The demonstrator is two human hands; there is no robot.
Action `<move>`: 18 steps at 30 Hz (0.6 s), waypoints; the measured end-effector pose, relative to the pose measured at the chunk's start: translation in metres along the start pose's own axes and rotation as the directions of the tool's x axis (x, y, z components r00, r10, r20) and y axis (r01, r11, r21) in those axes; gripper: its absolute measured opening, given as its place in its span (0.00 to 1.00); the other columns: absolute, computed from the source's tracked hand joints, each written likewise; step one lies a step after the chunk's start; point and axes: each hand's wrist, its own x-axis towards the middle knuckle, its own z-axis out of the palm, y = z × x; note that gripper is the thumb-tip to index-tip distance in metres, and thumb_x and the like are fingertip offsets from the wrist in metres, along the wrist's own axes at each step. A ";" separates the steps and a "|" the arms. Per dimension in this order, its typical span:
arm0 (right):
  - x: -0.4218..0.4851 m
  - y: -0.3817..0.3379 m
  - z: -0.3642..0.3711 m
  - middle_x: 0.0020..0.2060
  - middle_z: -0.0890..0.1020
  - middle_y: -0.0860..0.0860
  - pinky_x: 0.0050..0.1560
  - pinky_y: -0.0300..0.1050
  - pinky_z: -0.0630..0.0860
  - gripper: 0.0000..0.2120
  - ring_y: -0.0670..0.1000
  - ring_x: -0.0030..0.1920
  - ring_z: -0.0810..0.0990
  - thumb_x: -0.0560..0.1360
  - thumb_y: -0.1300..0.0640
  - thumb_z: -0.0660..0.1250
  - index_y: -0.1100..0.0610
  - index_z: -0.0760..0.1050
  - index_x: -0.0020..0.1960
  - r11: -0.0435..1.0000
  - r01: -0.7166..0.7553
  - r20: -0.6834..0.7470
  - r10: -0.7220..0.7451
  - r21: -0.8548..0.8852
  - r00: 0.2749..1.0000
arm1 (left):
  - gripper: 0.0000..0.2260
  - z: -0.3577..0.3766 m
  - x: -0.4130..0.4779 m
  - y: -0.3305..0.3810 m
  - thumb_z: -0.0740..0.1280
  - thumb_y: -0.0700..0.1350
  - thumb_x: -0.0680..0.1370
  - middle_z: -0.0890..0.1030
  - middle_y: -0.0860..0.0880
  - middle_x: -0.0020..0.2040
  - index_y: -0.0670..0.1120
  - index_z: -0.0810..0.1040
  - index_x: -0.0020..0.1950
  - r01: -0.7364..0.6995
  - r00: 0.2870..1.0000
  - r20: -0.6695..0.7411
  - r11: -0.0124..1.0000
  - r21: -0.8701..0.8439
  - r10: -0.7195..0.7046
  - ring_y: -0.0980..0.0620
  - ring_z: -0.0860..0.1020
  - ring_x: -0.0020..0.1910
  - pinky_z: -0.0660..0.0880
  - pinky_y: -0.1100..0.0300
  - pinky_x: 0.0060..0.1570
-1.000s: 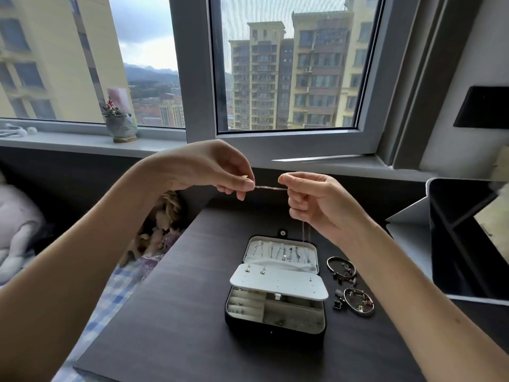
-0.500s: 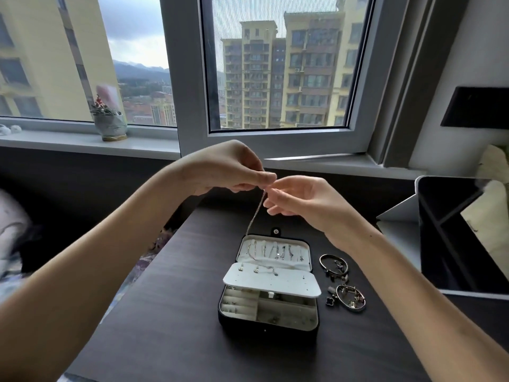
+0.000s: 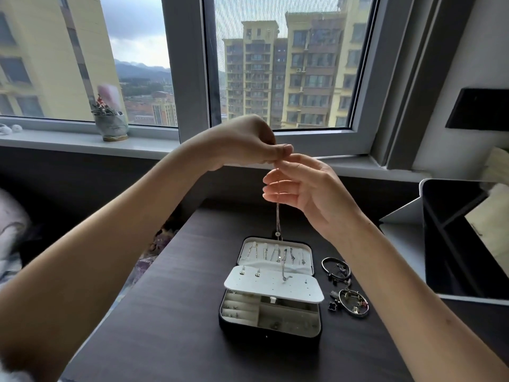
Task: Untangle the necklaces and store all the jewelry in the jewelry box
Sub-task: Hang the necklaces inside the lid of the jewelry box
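The window (image 3: 275,64) runs behind the box (image 3: 270,337), and the dark table (image 3: 179,326) lies under it. A tablet (image 3: 454,244) leans well to the right of the box. Above the box, the left hand (image 3: 242,142) pinches the top of the necklace (image 3: 278,216) between thumb and fingertips. The right hand (image 3: 308,188) is just beside it, fingers loose and nearly straight, with the chain hanging across them. The box stands with its lid up and its white earring panel raised. Two bracelets (image 3: 355,303) lie just right of the box. The necklace hangs straight down, its lower end touching that panel.
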 end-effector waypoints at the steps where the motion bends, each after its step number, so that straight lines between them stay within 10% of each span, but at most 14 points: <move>1: 0.001 0.001 0.000 0.33 0.81 0.53 0.41 0.47 0.79 0.05 0.51 0.32 0.80 0.77 0.62 0.63 0.58 0.77 0.44 1.000 -0.009 -0.008 0.009 -0.015 1.000 | 0.20 0.000 0.001 0.001 0.64 0.58 0.77 0.72 0.51 0.29 0.43 0.78 0.36 0.004 1.000 0.014 1.000 0.023 -0.005 0.55 0.69 0.30 0.65 0.60 0.34; 13: 0.005 0.004 -0.012 0.25 0.78 0.52 0.29 0.39 0.73 0.10 0.48 0.24 0.74 0.68 0.54 0.70 0.60 0.80 0.44 0.997 -0.057 -0.067 0.053 -0.059 0.996 | 0.24 0.012 0.013 -0.002 0.59 0.60 0.78 0.72 0.51 0.27 0.43 0.76 0.32 -0.031 0.999 0.024 0.996 0.085 0.029 0.55 0.66 0.25 0.63 0.60 0.30; 18: 0.011 0.008 -0.016 0.36 0.84 0.53 0.44 0.44 0.81 0.06 0.51 0.37 0.84 0.75 0.58 0.65 0.58 0.79 0.43 0.993 -0.100 -0.155 0.107 0.055 0.982 | 0.23 0.018 0.010 -0.008 0.60 0.60 0.76 0.67 0.52 0.24 0.45 0.70 0.29 -0.033 0.997 0.068 0.998 -0.061 0.037 0.56 0.63 0.23 0.62 0.62 0.28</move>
